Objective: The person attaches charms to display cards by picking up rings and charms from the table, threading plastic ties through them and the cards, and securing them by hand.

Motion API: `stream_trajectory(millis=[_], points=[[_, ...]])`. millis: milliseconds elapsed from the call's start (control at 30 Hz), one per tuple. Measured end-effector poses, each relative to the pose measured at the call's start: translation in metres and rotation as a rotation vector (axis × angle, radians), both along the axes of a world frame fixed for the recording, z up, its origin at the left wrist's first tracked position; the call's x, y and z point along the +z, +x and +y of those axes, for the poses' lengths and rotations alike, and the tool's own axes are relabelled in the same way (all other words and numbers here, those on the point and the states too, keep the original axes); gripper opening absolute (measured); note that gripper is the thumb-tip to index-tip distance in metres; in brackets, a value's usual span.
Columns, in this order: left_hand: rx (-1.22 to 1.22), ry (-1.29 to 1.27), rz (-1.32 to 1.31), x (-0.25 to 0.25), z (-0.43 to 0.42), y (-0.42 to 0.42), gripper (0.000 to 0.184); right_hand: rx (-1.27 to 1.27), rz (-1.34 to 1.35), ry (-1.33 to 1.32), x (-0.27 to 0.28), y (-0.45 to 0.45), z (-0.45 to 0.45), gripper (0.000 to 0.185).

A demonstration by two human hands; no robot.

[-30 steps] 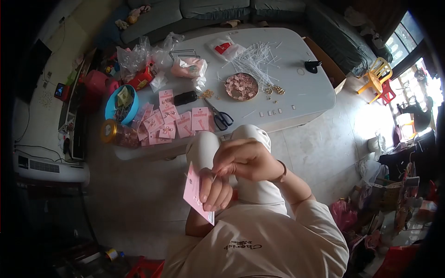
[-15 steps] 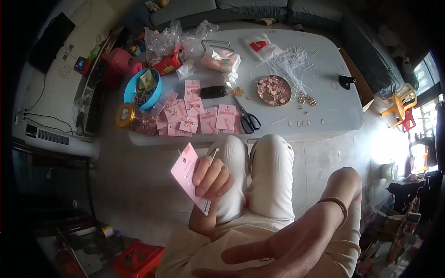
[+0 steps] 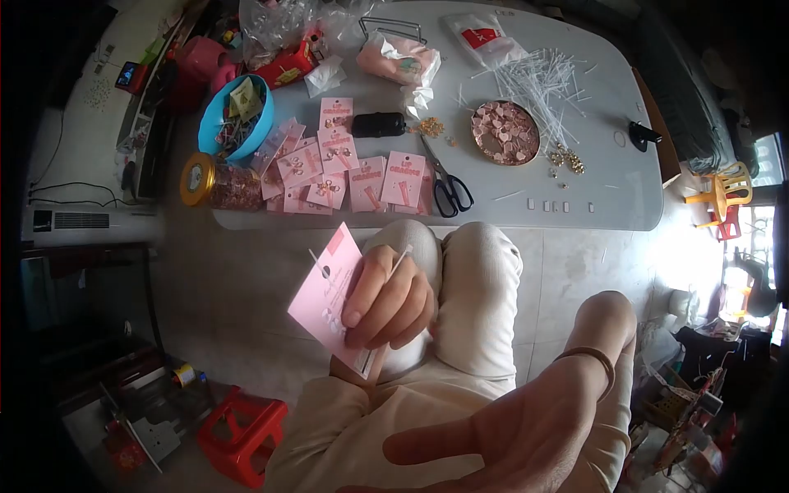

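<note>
Low in front of my lap, my left hand (image 3: 393, 297) is closed around a pink product card (image 3: 327, 300) tilted on edge, with small print and a dark hole near its top. A thin white stick (image 3: 400, 261) pokes out between its fingers; another thin white bit shows by the card's hole. Close under the camera, my right hand (image 3: 493, 440) is stretched out toward the left with fingers apart, holding nothing visible; its lower fingers run off the frame. Similar pink cards (image 3: 330, 191) with small charms lie overlapping on the table (image 3: 460, 218).
Black-handled scissors (image 3: 451, 193), a round tray (image 3: 537, 140) of pink hearts, white plastic sticks (image 3: 538, 82), gold beads (image 3: 567, 160), a blue bowl (image 3: 261, 131) and a gold-lidded jar (image 3: 234, 187) are on the table. A red stool (image 3: 234, 431) stands at lower left.
The view has tipped downward, so the table sits higher in frame. My left hand and the card appear larger and turned slightly more toward me. My right hand stays stretched out.
</note>
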State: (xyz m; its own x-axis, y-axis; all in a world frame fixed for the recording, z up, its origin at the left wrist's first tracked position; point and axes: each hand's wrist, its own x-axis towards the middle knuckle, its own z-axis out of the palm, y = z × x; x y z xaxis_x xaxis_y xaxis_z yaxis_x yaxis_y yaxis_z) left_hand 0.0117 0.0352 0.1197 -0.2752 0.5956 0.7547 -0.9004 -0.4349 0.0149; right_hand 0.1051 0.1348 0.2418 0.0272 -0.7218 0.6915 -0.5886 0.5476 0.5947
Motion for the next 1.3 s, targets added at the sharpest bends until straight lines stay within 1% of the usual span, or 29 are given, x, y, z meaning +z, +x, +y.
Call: stream_trajectory(millis=[67, 100, 133, 167, 233, 267, 300, 333, 400, 433, 533, 567, 600, 733, 767, 900, 933, 967, 1000, 1067, 1100, 1233, 1300], points=[[-0.001, -0.049, -0.048, 0.003, -0.002, 0.012, 0.014, -0.022, -0.008, -0.010, 0.003, 0.003, 0.000, 0.037], [0.004, -0.057, -0.056, 0.003, -0.001, 0.014, 0.014, -0.013, -0.130, -0.015, 0.004, 0.007, 0.001, 0.037], [-0.020, 0.015, -0.033, 0.000, 0.003, 0.015, 0.013, -0.003, -0.244, -0.016, 0.004, 0.011, 0.004, 0.039], [-0.040, 0.087, -0.005, -0.004, 0.007, 0.014, 0.013, 0.007, -0.239, -0.017, 0.002, 0.011, 0.009, 0.039], [-0.085, 0.238, 0.058, -0.010, 0.018, 0.011, 0.013, -0.068, -0.698, -0.558, -0.012, 0.009, 0.018, 0.019], [-0.080, 0.238, 0.064, -0.010, 0.024, 0.010, 0.013, -0.039, -0.836, -0.639, -0.023, -0.006, 0.030, 0.018], [-0.102, 0.313, 0.096, -0.011, 0.033, 0.009, 0.014, -0.010, -0.975, -0.717, -0.034, -0.020, 0.041, 0.018], [-0.128, 0.386, 0.125, -0.011, 0.041, 0.009, 0.014, -0.008, -0.973, -0.716, -0.048, -0.021, 0.039, 0.018], [-0.182, 0.532, 0.174, -0.012, 0.050, 0.010, 0.016, 0.228, -1.219, -0.923, -0.071, -0.020, 0.034, 0.017], [-0.183, 0.530, 0.165, -0.013, 0.048, 0.013, 0.016, 0.224, -1.225, -0.929, -0.075, -0.017, 0.031, 0.017], [-0.217, 0.469, 0.126, -0.018, 0.037, 0.020, 0.019, 0.349, -1.336, -1.231, -0.080, -0.009, 0.023, 0.015], [-0.228, 0.456, 0.121, -0.020, 0.037, 0.022, 0.020, 0.391, -1.362, -1.323, -0.082, -0.008, 0.023, 0.015], [-0.234, 0.467, 0.126, -0.022, 0.037, 0.025, 0.020, 0.383, -1.354, -1.316, -0.086, -0.007, 0.023, 0.015], [-0.249, 0.455, 0.040, -0.030, 0.035, 0.036, 0.017, 0.677, -1.463, -1.439, -0.104, -0.005, 0.024, 0.011], [-0.250, 0.453, 0.045, -0.029, 0.037, 0.038, 0.017, 0.682, -1.459, -1.436, -0.103, -0.004, 0.025, 0.011], [-0.189, 0.419, 0.039, -0.025, 0.040, 0.049, 0.012, 0.898, -1.294, -1.453, -0.102, 0.002, 0.028, 0.011], [-0.176, 0.405, 0.029, -0.022, 0.033, 0.052, 0.012, 0.953, -1.187, -1.529, -0.096, 0.006, 0.030, 0.011], [-0.140, 0.268, 0.012, -0.018, 0.022, 0.055, 0.010, 1.005, -1.081, -1.608, -0.088, 0.013, 0.034, 0.013], [-0.106, 0.132, -0.004, -0.012, 0.009, 0.056, 0.009, 1.018, -1.097, -1.626, -0.081, 0.020, 0.036, 0.013], [-0.044, -0.133, -0.027, -0.002, -0.007, 0.059, 0.007, 0.858, -1.011, -1.540, -0.071, 0.037, 0.039, 0.015], [-0.034, -0.142, -0.034, 0.002, -0.008, 0.061, 0.007, 0.867, -1.021, -1.547, -0.069, 0.041, 0.038, 0.015], [0.059, -0.161, 0.017, 0.013, -0.002, 0.063, 0.005, 0.829, -1.081, -1.440, -0.064, 0.051, 0.034, 0.015], [0.053, -0.154, 0.014, 0.014, -0.001, 0.062, 0.005, 0.834, -1.086, -1.463, -0.065, 0.054, 0.030, 0.015]])
